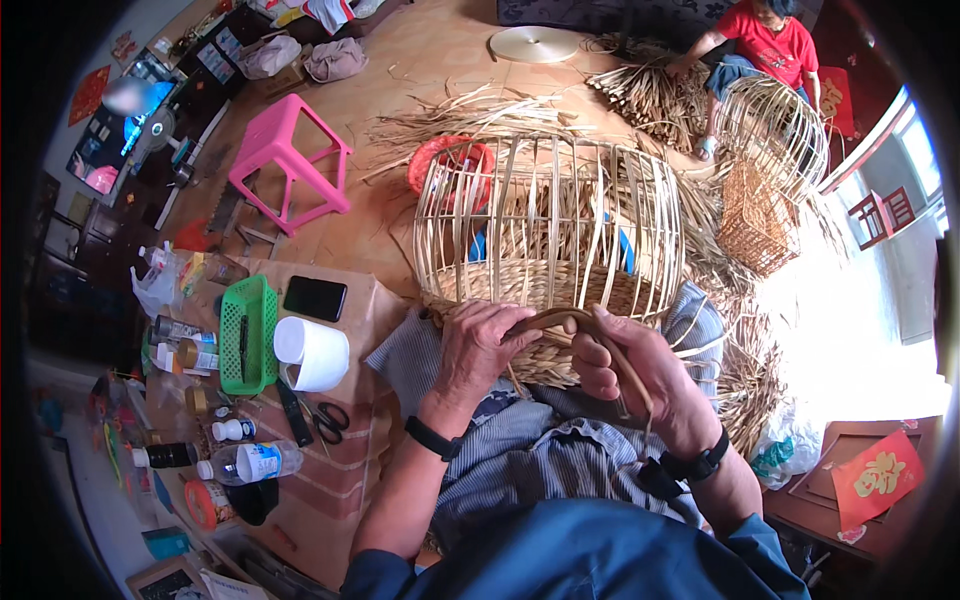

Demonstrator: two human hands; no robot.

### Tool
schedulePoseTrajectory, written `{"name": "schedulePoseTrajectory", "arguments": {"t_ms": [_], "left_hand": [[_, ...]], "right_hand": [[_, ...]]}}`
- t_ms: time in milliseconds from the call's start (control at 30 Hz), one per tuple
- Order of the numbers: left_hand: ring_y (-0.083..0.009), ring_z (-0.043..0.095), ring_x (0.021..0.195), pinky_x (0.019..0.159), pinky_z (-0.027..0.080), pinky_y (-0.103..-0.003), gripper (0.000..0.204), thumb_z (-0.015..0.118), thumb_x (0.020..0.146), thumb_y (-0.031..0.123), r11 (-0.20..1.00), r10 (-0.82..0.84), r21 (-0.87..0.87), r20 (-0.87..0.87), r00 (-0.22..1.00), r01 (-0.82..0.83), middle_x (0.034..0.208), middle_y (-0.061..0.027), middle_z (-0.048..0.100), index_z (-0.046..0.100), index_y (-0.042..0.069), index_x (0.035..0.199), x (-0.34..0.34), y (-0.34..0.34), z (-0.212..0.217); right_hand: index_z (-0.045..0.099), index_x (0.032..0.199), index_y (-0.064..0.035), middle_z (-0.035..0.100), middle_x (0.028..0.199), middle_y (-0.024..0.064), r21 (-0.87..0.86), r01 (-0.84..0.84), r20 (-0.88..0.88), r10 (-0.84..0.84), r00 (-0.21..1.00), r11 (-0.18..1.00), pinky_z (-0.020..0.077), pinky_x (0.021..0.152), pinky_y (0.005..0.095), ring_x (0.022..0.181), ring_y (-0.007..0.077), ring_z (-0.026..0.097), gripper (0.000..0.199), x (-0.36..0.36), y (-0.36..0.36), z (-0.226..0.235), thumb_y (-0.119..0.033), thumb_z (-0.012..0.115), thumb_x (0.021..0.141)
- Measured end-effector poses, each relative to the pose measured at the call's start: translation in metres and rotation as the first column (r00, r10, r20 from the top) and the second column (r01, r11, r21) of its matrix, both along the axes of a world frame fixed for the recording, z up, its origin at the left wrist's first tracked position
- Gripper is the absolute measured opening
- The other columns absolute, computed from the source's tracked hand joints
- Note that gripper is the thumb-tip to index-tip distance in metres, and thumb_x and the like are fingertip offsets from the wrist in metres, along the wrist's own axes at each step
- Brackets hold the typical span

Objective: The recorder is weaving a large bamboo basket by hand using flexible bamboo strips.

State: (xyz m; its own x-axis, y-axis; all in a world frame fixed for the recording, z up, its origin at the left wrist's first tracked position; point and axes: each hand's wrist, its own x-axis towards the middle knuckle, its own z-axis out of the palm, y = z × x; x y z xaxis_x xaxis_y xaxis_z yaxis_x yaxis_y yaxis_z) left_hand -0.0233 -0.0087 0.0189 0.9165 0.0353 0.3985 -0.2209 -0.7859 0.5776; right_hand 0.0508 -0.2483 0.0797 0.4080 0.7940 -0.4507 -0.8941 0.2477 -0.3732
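Observation:
A half-woven basket (pixel 548 268) lies on my lap, its pale upright stakes standing away from me and its braided part close to me. My left hand (pixel 472 352) is closed at the near edge of the weave, pinching one end of a brown dried-plant strand (pixel 556 318). The strand arches across to my right hand (pixel 640 368), which grips it between thumb and fingers. Its loose end hangs down past the right palm. Something thin, perhaps metallic, shows below the right fingers; I cannot make out what it is. A striped grey cloth (pixel 560 450) covers my lap.
On my left, a low table (pixel 330 480) bears a green basket (pixel 262 335), white paper roll (pixel 312 353), phone (pixel 315 298), scissors (pixel 330 422) and bottles. Beyond stands a pink stool (pixel 290 160). Straw bundles (pixel 655 100) lie near a co-worker (pixel 768 45) at far right.

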Motion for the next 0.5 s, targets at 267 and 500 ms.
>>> {"name": "schedulePoseTrajectory", "arguments": {"t_ms": [267,500], "left_hand": [[-0.0359,0.071,0.084,0.082,0.055,-0.048,0.025,0.083,0.095,0.026,0.983,0.098,-0.148,-0.105,0.990,-0.113,0.087,-0.0159,0.074,0.080,0.002,0.098,0.004,0.001,-0.011],[-0.0394,0.068,0.086,0.078,0.053,-0.049,0.022,0.083,0.095,0.018,0.971,0.086,-0.217,-0.088,0.992,-0.104,0.087,-0.0204,0.069,0.076,-0.002,0.093,0.010,0.003,-0.029]], "right_hand": [[0.067,0.127,-0.0044,0.074,0.093,0.0121,0.492,0.336,0.227,-0.491,0.841,0.803,0.0613,0.074,0.0382,0.075,0.0239,0.072,0.045,0.033,-0.055,0.008,-0.044,0.046,0.120],[0.055,0.145,0.0023,0.074,0.095,0.0115,-0.457,0.172,0.860,0.385,0.334,0.873,0.0574,0.060,0.0294,0.080,0.0164,0.076,0.040,0.007,0.004,-0.024,-0.016,0.068,0.111]]}}
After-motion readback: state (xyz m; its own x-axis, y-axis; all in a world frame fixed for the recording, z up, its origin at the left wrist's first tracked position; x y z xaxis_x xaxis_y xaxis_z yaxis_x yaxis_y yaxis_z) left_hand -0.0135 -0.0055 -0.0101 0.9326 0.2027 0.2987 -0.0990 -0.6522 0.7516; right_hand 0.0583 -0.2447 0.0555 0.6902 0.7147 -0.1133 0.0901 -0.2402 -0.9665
